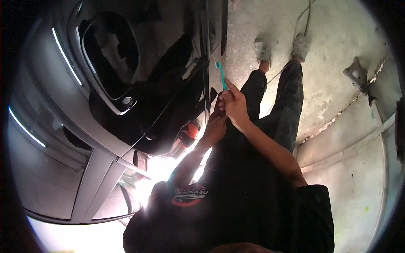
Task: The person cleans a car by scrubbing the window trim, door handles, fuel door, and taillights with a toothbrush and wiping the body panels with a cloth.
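A turquoise toothbrush (pixel 222 76) is in my right hand (pixel 235 106), gripped by its lower end, with the bristle head pointing up and away from me. Right beside it, slightly lower and to the left, my left hand (pixel 216 128) has its fingers closed near a small dark object (pixel 214 95); shadow hides what they hold. Both hands are close to the edge of a glossy black car panel (pixel 168 99). The bristles touch nothing visible.
The car's window frame and handle area (pixel 127 101) fill the left. A red-orange object (pixel 190 130) shows below the panel. My shoes (pixel 301 47) stand on the concrete floor (pixel 329 84). A metal stand (pixel 357 75) and a pale pipe (pixel 384 168) are at the right.
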`<state>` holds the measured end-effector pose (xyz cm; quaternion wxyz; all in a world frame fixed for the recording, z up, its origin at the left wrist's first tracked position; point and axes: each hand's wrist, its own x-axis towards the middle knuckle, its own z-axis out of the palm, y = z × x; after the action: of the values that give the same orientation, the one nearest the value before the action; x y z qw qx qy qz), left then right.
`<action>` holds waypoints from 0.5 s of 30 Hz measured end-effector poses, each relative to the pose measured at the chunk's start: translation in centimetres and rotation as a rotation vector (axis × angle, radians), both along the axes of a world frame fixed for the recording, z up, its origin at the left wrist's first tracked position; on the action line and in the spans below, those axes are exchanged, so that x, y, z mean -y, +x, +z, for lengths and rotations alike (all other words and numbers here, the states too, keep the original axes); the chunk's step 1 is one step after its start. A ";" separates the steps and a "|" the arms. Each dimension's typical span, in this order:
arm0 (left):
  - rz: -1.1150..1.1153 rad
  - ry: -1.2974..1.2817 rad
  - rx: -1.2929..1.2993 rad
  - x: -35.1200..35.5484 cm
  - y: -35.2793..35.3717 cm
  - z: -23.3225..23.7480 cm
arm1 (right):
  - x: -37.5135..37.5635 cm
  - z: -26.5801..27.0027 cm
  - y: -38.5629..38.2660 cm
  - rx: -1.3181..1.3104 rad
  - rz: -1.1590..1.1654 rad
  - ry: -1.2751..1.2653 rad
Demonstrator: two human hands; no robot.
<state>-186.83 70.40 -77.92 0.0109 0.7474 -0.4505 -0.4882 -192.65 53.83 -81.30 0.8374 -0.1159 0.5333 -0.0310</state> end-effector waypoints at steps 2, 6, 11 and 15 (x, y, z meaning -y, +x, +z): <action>0.059 -0.067 -0.062 0.2 -0.2 -0.6 | 0.2 0.1 1.1 -0.010 -0.114 0.189; -0.176 0.078 -0.009 -1.9 -0.4 -1.1 | 2.3 -0.3 4.3 0.027 -0.291 0.364; -0.259 0.138 -0.013 -2.5 -0.2 -1.9 | 2.2 5.0 2.3 0.140 -0.201 0.462; -0.275 0.131 -0.030 -1.6 0.1 -2.3 | 1.9 3.5 1.6 0.037 -0.257 0.448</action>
<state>-186.76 72.01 -80.24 -0.0983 0.6704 -0.5154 -0.5247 -191.10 51.90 -77.81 0.8410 0.1416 0.5217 -0.0206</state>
